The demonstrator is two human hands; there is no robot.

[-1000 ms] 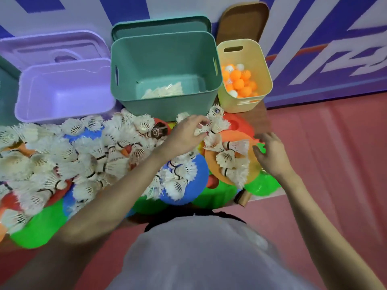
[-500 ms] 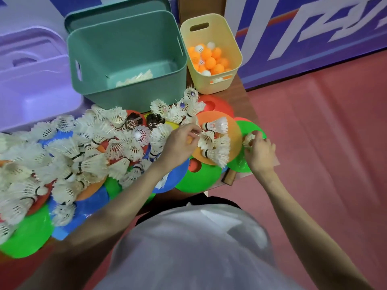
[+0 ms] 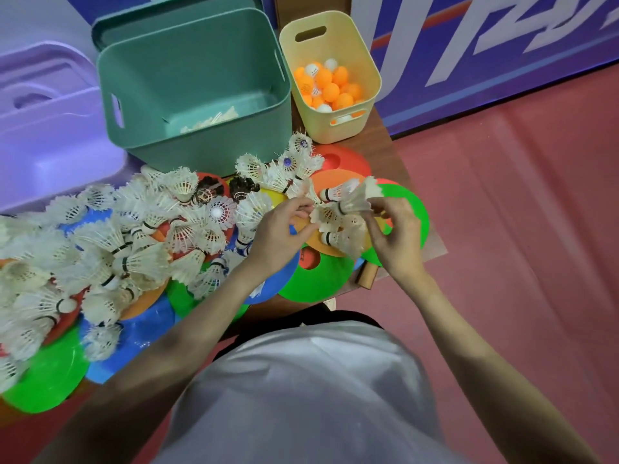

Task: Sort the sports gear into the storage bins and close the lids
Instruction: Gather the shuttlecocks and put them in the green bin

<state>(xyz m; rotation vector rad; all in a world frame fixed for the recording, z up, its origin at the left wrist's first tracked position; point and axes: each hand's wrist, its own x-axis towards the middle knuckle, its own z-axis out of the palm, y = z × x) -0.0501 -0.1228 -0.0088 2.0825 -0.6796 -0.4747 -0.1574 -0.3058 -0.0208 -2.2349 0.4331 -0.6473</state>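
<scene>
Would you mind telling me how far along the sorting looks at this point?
Early. Done: the yellow bin holds the balls, and the teal bin has a few shuttlecocks. In hand: the left hand and right hand each hold shuttlecocks. Left: the shuttlecock pile, the cones, all lids.

Shuttlecocks (image 3: 110, 249): white feathered heap, spread over coloured discs (image 3: 315, 279).
Green bin (image 3: 201, 95): lid off, few shuttlecocks inside.
Yellow bin (image 3: 330, 78): orange and white balls held.
</scene>
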